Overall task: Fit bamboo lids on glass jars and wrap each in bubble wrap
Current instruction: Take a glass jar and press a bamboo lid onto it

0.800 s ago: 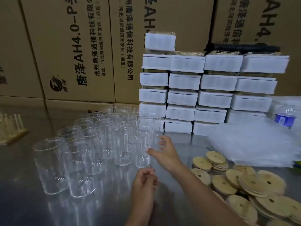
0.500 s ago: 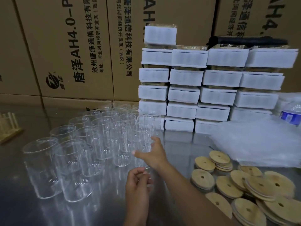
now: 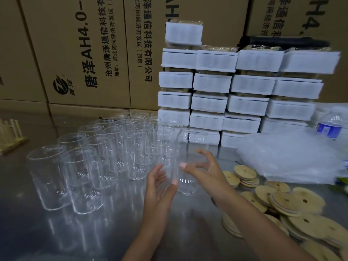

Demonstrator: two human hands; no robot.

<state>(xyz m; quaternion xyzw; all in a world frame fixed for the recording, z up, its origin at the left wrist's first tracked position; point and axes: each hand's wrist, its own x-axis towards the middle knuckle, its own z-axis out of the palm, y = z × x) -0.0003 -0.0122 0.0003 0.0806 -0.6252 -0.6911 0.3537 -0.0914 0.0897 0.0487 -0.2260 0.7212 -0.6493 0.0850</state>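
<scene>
Head view shows me the right hand (image 3: 203, 171) has drawn one glass jar (image 3: 185, 144) clear of the other jars (image 3: 113, 147) and grips it, left hand (image 3: 160, 187) now open beside its base, so I judge a bamboo lid (image 3: 286, 202) comes next.

bamboo lids (image 3: 316, 227): cut by right edge | wooden rack (image 3: 13, 145): cut by left edge

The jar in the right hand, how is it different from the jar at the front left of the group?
The held jar is gripped by the right hand; the front-left jar stands untouched on the table. The held jar is out of the group, nearer the bamboo lids; the front-left jar stands beside other jars. Both are clear glass, lidless and unwrapped.
</scene>
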